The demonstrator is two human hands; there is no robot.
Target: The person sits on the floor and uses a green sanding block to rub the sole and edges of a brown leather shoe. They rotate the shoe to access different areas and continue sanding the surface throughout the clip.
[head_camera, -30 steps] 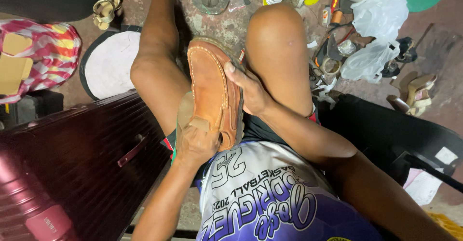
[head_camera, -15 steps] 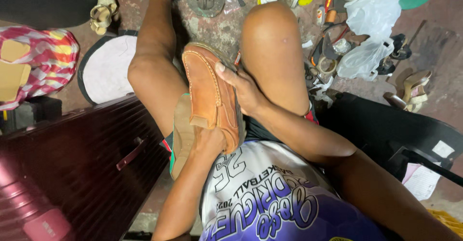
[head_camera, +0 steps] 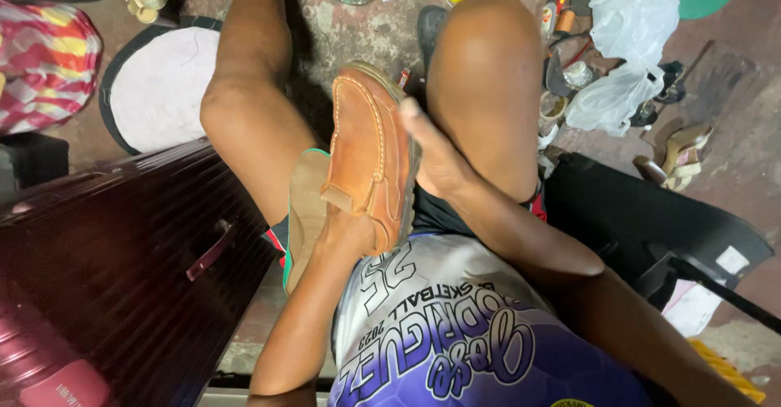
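A tan leather loafer (head_camera: 364, 148) with white stitching lies between my knees, toe pointing away from me. My left hand (head_camera: 346, 232) grips its heel end from below. My right hand (head_camera: 435, 159) presses against the shoe's right side along the sole edge, thumb reaching toward the toe. A flat tan insole or sole piece (head_camera: 304, 212) with a green edge rests against my left thigh, just left of the shoe and touching my left hand. I sit with both bare knees raised.
A dark red hard suitcase (head_camera: 122, 269) stands at my left. A round white mat (head_camera: 159, 85) and a striped bag (head_camera: 45, 61) lie beyond it. Plastic bags (head_camera: 626, 49), shoe parts, tins and heeled sandals (head_camera: 675, 155) clutter the floor at right. A black chair (head_camera: 651, 220) sits at right.
My left hand has slid under the shoe's heel and the shoe has tilted up more onto its side. The view has shifted slightly.
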